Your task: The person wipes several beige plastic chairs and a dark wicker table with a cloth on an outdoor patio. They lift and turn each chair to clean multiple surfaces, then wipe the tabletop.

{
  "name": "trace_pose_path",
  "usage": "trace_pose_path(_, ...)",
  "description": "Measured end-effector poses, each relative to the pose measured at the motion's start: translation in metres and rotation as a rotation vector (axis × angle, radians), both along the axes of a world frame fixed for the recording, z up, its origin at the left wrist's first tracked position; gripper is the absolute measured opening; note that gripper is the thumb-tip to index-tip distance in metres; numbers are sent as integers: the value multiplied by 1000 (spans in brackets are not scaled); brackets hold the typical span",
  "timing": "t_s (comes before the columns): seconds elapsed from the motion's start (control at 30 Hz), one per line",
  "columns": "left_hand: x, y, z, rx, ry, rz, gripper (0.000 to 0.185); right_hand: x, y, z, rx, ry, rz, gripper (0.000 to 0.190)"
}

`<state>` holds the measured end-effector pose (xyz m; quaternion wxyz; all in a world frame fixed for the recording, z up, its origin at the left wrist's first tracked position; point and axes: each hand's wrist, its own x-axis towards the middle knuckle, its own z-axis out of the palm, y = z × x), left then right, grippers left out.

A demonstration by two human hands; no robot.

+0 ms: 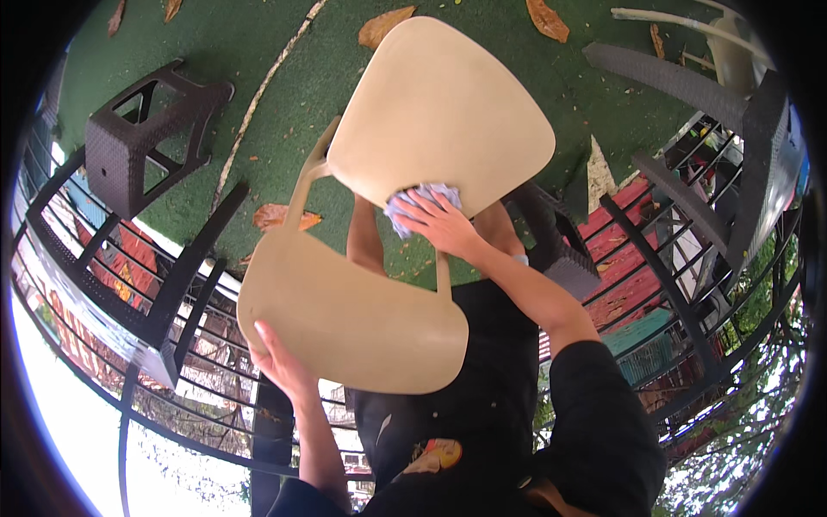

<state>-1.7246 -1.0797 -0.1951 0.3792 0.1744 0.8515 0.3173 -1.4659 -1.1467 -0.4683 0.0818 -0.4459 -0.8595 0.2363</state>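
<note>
A beige plastic chair stands before me, its rounded seat [446, 110] farther off and its curved backrest [362, 316] nearer my body. My left hand [284, 365] grips the backrest's lower left edge, thumb on the broad face. On the seat's near edge, my right hand [439, 223] presses a crumpled light purple cloth [420, 200] under spread fingers. Two slim posts join backrest and seat; the left post [298, 197] shows most plainly. The chair's legs are mostly hidden beneath the seat.
Dry leaves [386, 26] lie on green artificial turf [278, 148]. At left is a dark woven-pattern plastic stool [116, 161]; another dark piece [568, 258] sits close to my right leg. Dark tables flank both sides, and a black metal railing [187, 446] runs behind me.
</note>
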Motion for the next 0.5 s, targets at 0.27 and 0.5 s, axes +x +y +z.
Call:
trace_pose_path(0.27, -16, -13, -5, 37, -92, -1, 44, 290, 114, -16, -71, -88, -1374, 34)
trace_pose_path(0.5, -15, -16, -3, -10, -64, 71, 55, 41, 55, 15, -7, 183, -286, 47)
